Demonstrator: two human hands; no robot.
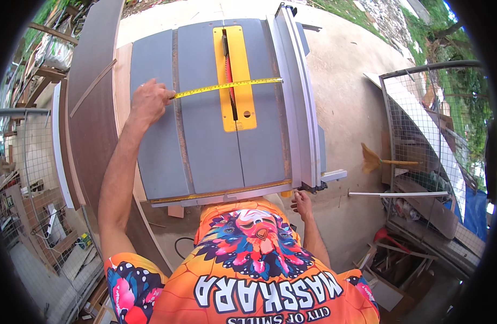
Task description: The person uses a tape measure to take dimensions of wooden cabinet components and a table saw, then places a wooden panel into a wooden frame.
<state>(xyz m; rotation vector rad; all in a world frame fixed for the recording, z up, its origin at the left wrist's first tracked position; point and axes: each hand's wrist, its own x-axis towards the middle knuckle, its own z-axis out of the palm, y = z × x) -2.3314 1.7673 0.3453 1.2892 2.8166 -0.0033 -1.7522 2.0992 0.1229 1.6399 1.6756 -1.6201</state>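
Across the yellow insert plate (244,59) of a table saw (151,146) runs a yellow tape measure (205,89), its thin strip drawn nearly straight from the left hand (151,100) to the rip fence (300,108). Measuring looks to be midway: the strip is laid out and its right end meets the fence or nearly so, while reading it and winding it in appear left to do. Left of the plate, the left hand is closed around the tape's near end, hiding any case. To the near right of the plate, the right hand (301,204), fingers half curled, is beside the fence's near end; whether it grips anything cannot be told. The tabletop (208,151) is smooth, matt grey, with rust-brown grooves (182,124) on either side of the plate; the fence is a long, pale metal bar with ridged edges.
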